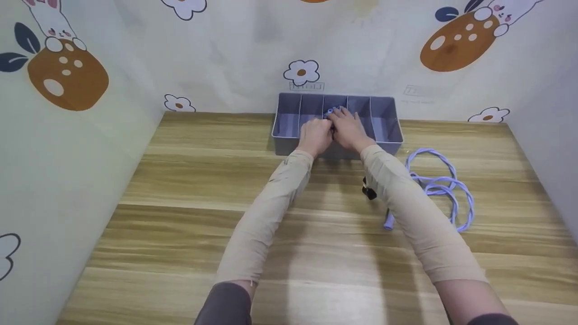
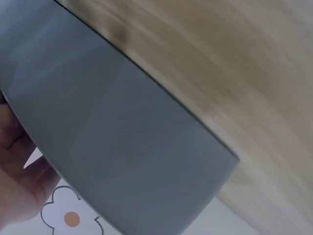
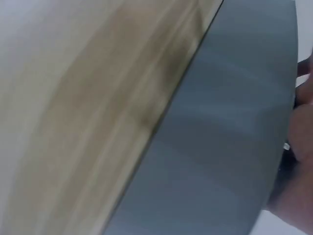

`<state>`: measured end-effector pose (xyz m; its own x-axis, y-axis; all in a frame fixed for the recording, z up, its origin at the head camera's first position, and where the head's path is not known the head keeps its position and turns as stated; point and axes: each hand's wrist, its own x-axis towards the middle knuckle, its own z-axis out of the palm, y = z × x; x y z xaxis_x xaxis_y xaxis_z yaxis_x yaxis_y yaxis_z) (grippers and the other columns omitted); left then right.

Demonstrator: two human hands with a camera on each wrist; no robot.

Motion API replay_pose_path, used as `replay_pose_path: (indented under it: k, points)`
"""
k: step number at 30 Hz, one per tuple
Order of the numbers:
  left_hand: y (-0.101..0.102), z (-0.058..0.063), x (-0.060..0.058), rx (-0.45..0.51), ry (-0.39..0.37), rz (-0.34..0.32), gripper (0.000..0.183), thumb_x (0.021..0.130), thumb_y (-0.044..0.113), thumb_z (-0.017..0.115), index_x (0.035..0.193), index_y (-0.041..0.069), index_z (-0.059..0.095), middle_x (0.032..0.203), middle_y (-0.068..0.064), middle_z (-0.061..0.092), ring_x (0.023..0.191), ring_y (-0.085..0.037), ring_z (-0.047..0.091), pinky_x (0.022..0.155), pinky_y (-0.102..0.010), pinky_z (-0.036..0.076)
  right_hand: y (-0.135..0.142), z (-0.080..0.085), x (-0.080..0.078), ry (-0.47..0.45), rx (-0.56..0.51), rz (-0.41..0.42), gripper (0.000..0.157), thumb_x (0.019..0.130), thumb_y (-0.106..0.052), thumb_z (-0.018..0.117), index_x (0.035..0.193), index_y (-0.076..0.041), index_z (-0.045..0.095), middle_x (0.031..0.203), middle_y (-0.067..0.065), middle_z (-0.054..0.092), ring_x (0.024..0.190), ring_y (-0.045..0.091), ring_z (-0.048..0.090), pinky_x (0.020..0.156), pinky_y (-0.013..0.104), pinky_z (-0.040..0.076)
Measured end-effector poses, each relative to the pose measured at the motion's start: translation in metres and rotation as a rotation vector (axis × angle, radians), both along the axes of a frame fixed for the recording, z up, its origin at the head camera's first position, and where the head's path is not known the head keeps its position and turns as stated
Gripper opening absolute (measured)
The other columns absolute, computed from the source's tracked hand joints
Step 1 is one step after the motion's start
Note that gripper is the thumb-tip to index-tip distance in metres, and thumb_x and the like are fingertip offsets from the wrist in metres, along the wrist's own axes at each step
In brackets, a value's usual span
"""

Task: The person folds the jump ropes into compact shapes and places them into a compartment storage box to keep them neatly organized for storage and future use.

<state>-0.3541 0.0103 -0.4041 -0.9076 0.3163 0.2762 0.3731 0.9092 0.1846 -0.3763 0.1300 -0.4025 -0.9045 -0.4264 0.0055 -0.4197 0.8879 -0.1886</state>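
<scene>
A grey divided box (image 1: 298,145) stands against the wall, with a row of several compartments. Both hands reach over its front rim at the middle compartment, close side by side. The left hand (image 1: 316,134) has its fingers curled down beside a dark bit between the hands; I cannot tell what it holds. The right hand (image 1: 348,128) lies with extended fingers, its fingertips at a small blue thing (image 1: 333,110) inside the compartment. In the wrist views, the box's front wall (image 2: 122,132) hides most of the fingers. A dark piece (image 3: 287,169) shows under the right hand.
A blue twisted cord (image 1: 445,180) lies looped on the wooden table (image 1: 189,189) to the right, partly behind the right sleeve; its thick end (image 1: 389,221) shows left of the sleeve. A small black object (image 1: 369,189) is beside that sleeve. A printed fabric wall (image 1: 235,58) rises behind the box.
</scene>
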Motion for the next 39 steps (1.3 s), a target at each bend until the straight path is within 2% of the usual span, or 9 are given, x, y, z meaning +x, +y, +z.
replay_pose_path:
  k: [5,7,10,13,20,24,29,33,39]
  points:
    - [-0.005,-0.002,0.012,0.117,0.145,-0.014,0.015,0.079,0.005,0.055,0.088,0.005,0.068,0.088,-0.008,0.068,0.09,-0.025,0.063,0.076,-0.035,0.052,0.008,0.005,0.016,0.119,-0.148,0.015,0.039,0.087,-0.003,0.044,0.126,0.0,0.049,0.14,0.024,0.032,0.132,0.039,0.023,0.103,0.061,0.021]
    - [-0.007,-0.001,0.018,0.124,0.173,-0.025,0.017,0.08,0.006,0.056,0.092,0.003,0.067,0.094,-0.008,0.068,0.097,-0.025,0.061,0.084,-0.033,0.05,0.012,0.008,0.025,0.144,-0.192,0.038,0.038,0.088,-0.004,0.045,0.126,0.0,0.05,0.139,0.025,0.033,0.131,0.04,0.024,0.103,0.061,0.021]
    - [-0.009,0.002,0.028,0.117,0.172,-0.04,0.026,0.082,0.01,0.059,0.105,0.002,0.064,0.109,-0.011,0.064,0.108,-0.027,0.056,0.094,-0.032,0.044,0.018,0.01,0.039,0.17,-0.215,0.063,0.038,0.09,-0.006,0.047,0.127,0.0,0.048,0.139,0.025,0.034,0.13,0.041,0.025,0.104,0.06,0.02]
    - [-0.011,0.006,0.041,0.096,0.149,-0.054,0.037,0.084,0.017,0.06,0.117,0.0,0.058,0.121,-0.016,0.056,0.116,-0.031,0.049,0.098,-0.035,0.041,0.026,0.009,0.054,0.203,-0.23,0.085,0.04,0.09,-0.008,0.049,0.129,0.0,0.046,0.138,0.026,0.035,0.129,0.042,0.026,0.105,0.057,0.02]
    - [-0.025,0.009,0.081,-0.019,0.004,-0.084,0.056,0.091,0.035,0.05,0.134,0.0,0.039,0.142,-0.021,0.031,0.133,-0.033,0.024,0.106,-0.048,0.027,0.04,-0.002,0.094,0.295,-0.234,0.137,0.041,0.088,-0.011,0.055,0.126,0.002,0.047,0.133,0.028,0.039,0.124,0.045,0.032,0.103,0.058,0.024]
    - [-0.034,0.002,0.105,-0.049,-0.019,-0.093,0.061,0.091,0.038,0.049,0.136,0.001,0.036,0.144,-0.021,0.026,0.134,-0.034,0.021,0.107,-0.051,0.023,0.046,-0.007,0.118,0.308,-0.224,0.129,0.044,0.088,-0.014,0.057,0.128,0.0,0.046,0.134,0.027,0.039,0.125,0.044,0.032,0.102,0.058,0.025]
    - [-0.043,-0.006,0.132,-0.053,-0.09,-0.087,0.066,0.092,0.043,0.045,0.139,0.001,0.029,0.147,-0.021,0.017,0.136,-0.033,0.012,0.109,-0.052,0.016,0.056,-0.013,0.143,0.292,-0.217,0.096,0.049,0.088,-0.018,0.057,0.132,0.0,0.041,0.137,0.026,0.035,0.126,0.044,0.029,0.1,0.062,0.024]
    - [-0.048,-0.01,0.151,-0.048,-0.124,-0.084,0.068,0.092,0.047,0.042,0.14,0.0,0.027,0.148,-0.021,0.012,0.137,-0.033,0.008,0.109,-0.053,0.01,0.067,-0.015,0.161,0.281,-0.212,0.072,0.054,0.089,-0.02,0.056,0.135,-0.001,0.036,0.138,0.027,0.032,0.127,0.045,0.026,0.102,0.061,0.021]
    - [-0.057,-0.015,0.173,-0.026,-0.126,-0.077,0.072,0.091,0.048,0.042,0.14,-0.001,0.026,0.148,-0.023,0.012,0.136,-0.035,0.01,0.108,-0.055,0.009,0.089,-0.017,0.184,0.251,-0.22,0.033,0.056,0.089,-0.021,0.055,0.137,0.0,0.033,0.14,0.027,0.027,0.128,0.047,0.022,0.102,0.063,0.017]
